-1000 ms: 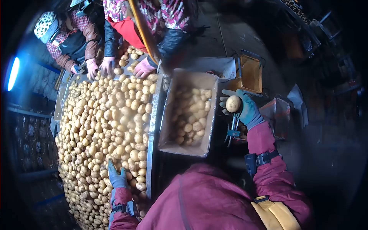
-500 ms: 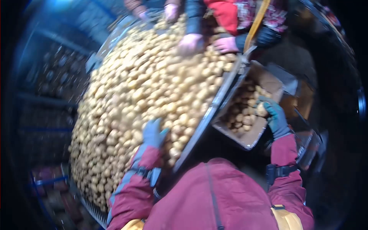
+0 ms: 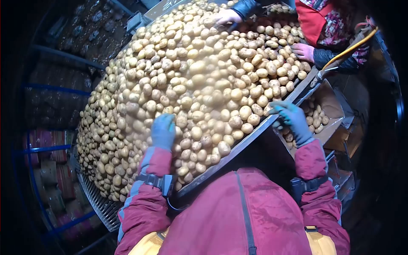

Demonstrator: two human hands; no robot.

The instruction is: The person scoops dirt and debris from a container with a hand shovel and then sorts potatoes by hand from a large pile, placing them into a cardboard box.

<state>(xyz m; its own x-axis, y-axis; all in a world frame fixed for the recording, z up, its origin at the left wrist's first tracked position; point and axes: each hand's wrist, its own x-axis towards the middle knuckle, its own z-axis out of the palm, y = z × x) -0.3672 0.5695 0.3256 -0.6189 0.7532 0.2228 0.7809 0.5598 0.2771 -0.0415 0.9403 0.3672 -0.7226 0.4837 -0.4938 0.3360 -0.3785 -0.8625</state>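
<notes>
From the head camera, the left hand [image 3: 163, 131] in its blue-grey glove lies flat on the heap of potatoes [image 3: 199, 80], fingers spread and pressing down, not closed round any one of them. The right hand [image 3: 291, 119], in a teal glove, hovers at the metal edge of the desk [image 3: 250, 138], fingers loosely curled and apart; whether it has a potato tucked underneath I cannot tell, as the palm faces away. Just beyond that edge and lower down sits the cardboard box [image 3: 329, 108], partly filled with potatoes. Here is the risk as I judge it: the heap is piled high right up to the rim, so a push from the flat left hand could send loose ones rolling over the edge and onto the floor instead of into the box. The box stands close against the desk but is half hidden by the right arm, so a blind drop could miss it or bounce off its wall. Two other people's hands [image 3: 304, 52] work the far end of the same pile, and any shove from there could shift potatoes toward this side. The potatoes themselves look pale yellow-tan, smooth-skinned, rounded to oval, mixed in size, dry and dusty, lying several deep and touching all over.
</notes>
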